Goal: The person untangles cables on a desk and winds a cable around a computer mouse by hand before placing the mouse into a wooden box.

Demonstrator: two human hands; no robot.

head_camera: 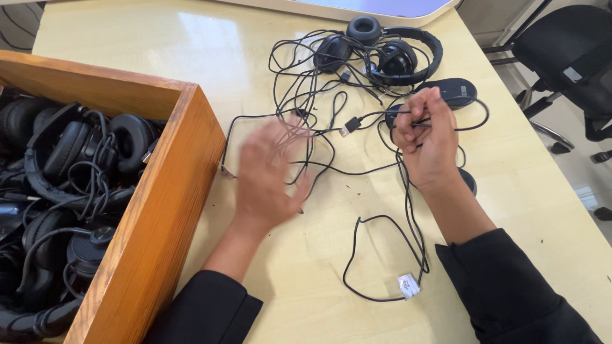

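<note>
The right hand [428,137] pinches a black cable [408,210] above the desk [210,57]; the left hand [271,172] (blurred, open) hovers beside the tangle [306,95], so tugging could tighten knots.

Glossy table [191,51]; wooden crate [166,191]

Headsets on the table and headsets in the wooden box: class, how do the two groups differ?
The headsets on the table lie spread out, their cables trailing loose across the tabletop; the headsets in the wooden box are piled tightly together. The table pair is few; the box holds many. Both groups are black, padded and corded.
</note>
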